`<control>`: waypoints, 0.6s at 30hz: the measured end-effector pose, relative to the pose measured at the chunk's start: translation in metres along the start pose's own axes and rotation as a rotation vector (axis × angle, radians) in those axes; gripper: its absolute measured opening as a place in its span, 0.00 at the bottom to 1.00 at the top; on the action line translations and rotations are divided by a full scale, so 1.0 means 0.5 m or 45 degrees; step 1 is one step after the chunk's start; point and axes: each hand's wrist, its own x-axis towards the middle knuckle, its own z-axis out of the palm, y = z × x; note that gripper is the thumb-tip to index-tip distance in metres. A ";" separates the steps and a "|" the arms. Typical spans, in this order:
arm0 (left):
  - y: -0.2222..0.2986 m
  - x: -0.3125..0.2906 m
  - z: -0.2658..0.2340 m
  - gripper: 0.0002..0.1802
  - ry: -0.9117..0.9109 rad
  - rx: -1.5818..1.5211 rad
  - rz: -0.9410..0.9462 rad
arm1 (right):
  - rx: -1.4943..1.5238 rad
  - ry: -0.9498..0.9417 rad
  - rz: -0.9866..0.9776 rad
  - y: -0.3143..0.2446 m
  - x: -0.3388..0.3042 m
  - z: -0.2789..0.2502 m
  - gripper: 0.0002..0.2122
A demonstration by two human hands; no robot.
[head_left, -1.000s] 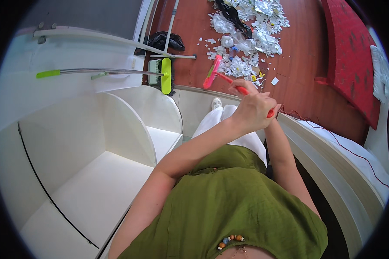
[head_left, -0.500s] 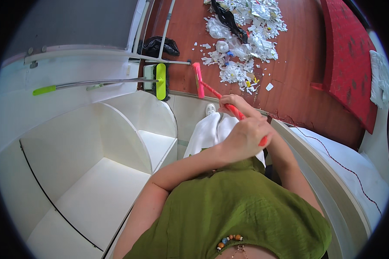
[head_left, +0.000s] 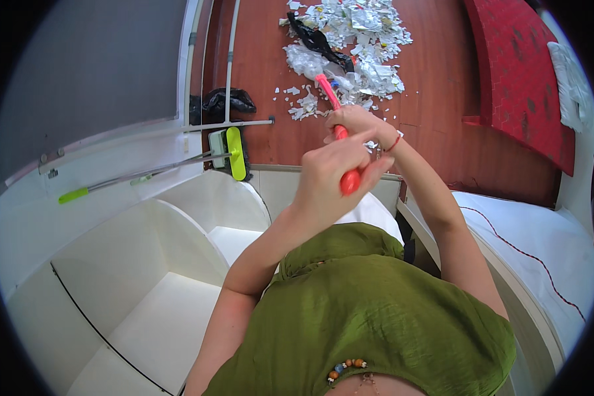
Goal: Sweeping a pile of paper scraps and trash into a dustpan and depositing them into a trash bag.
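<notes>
I hold a broom with a pink head (head_left: 327,91) and a red handle (head_left: 340,132). My right hand (head_left: 358,123), with a red string round its wrist, is closed on the handle farther down. Nearer to me, my left hand (head_left: 327,168) wraps the upper part, its thumb stretched out beside the rounded red end. The narrow broom head appears over the near side of a heap of white scraps (head_left: 381,69). A clear plastic bag (head_left: 306,61) and a black plastic strip (head_left: 317,41) lie in that heap on the red-brown floor.
At left, a green-and-grey broom (head_left: 235,153) leans beside a dustpan (head_left: 217,141). White curved shelving (head_left: 168,228) flanks my left side. A metal frame (head_left: 230,66) stands beyond it, with a black bag (head_left: 230,101) behind. A red patterned panel (head_left: 518,86) is at right.
The broom head has swung away from the tiled strip to the heap, turning nearly edge-on. Both hands have moved farther forward and left, still on the handle. The whole view has shifted.
</notes>
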 end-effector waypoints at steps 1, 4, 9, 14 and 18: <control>0.036 0.011 -0.017 0.16 -0.066 0.008 0.085 | -0.006 0.022 0.020 -0.014 -0.015 -0.016 0.07; 0.092 0.019 -0.049 0.19 -0.180 -0.014 0.233 | -0.118 0.055 0.053 -0.083 -0.042 -0.053 0.05; 0.097 0.042 -0.048 0.21 -0.472 -0.424 0.311 | -0.047 0.241 0.172 -0.128 -0.123 -0.034 0.13; 0.006 0.069 -0.006 0.18 -0.749 -0.585 0.300 | 0.156 0.426 0.580 -0.120 -0.189 0.045 0.12; -0.064 0.117 0.023 0.16 -0.921 -0.582 0.180 | 0.313 0.656 0.985 -0.107 -0.210 0.111 0.13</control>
